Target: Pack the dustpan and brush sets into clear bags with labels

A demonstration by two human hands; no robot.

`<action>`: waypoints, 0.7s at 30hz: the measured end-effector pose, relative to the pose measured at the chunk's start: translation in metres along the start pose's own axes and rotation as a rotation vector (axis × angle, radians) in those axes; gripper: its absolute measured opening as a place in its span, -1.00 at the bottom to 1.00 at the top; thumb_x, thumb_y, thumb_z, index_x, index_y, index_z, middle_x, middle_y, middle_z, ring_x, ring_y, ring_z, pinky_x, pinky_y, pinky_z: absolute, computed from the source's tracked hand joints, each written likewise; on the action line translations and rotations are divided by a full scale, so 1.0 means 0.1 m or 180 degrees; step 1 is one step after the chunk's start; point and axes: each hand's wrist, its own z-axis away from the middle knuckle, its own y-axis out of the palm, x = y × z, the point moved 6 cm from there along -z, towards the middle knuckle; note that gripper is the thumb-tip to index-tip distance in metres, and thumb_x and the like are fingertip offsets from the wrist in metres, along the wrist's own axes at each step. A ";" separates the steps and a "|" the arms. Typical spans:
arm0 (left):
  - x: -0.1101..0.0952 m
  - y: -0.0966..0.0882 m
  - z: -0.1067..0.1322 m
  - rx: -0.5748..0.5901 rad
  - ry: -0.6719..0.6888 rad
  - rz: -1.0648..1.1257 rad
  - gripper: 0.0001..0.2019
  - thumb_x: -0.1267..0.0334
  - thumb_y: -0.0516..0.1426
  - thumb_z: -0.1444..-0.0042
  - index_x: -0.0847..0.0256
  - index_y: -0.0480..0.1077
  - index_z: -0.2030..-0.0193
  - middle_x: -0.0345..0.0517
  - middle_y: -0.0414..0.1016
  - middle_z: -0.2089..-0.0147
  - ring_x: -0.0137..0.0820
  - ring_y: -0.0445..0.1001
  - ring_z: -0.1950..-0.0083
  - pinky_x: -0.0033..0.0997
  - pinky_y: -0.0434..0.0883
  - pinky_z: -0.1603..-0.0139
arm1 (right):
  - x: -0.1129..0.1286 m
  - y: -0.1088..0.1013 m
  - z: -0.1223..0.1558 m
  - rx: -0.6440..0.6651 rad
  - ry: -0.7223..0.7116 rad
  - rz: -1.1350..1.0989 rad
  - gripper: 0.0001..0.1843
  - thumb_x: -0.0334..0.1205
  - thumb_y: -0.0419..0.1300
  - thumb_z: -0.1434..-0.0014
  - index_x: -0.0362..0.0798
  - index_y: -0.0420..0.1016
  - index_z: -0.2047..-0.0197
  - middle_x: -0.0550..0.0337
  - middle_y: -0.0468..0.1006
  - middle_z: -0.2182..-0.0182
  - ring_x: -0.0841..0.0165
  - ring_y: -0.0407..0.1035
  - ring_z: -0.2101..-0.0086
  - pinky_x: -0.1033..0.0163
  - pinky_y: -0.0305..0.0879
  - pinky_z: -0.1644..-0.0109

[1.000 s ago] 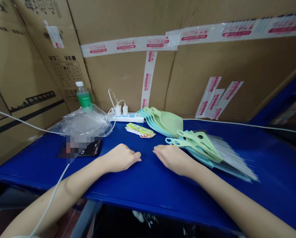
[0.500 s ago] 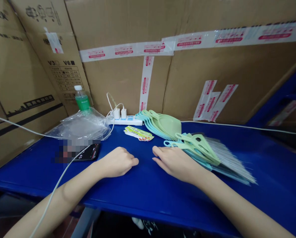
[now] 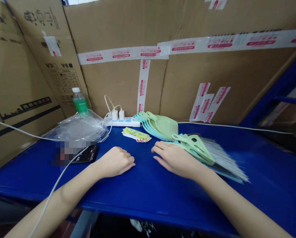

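Observation:
My left hand [image 3: 116,161] rests on the blue table [image 3: 148,195], fingers curled under into a loose fist with nothing in it. My right hand [image 3: 174,158] lies palm down just right of it, fingers stretched out and flat, its back edge touching a fanned stack of small green and teal brushes [image 3: 202,152] with grey bristles. Behind the brushes lies a nested stack of green and teal dustpans [image 3: 160,125]. A little pile of printed labels [image 3: 136,134] sits just beyond the gap between my hands.
A phone [image 3: 84,154] with a white cable lies left of my left hand. Behind it are crumpled clear plastic bags [image 3: 79,127], a green bottle [image 3: 78,100] and a power strip [image 3: 120,122] with chargers. Taped cardboard [image 3: 128,82] walls the back and left.
Both hands have drawn slightly left and nearer the brushes in the picture as the view tilted up; the right hand now overlaps the brush handles. Nothing was picked up.

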 end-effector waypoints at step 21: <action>0.04 0.02 0.01 0.0066 -0.0142 0.0101 -0.75 0.34 0.06 -0.21 0.20 0.25 0.51 -0.23 0.39 0.56 -0.40 0.41 0.49 -0.40 0.16 0.44 | 0.03 0.06 0.00 -0.0023 -0.0159 0.0080 -0.78 -0.44 0.11 -0.15 -0.11 0.43 0.11 0.04 0.50 0.25 0.21 0.40 0.25 0.13 0.34 0.21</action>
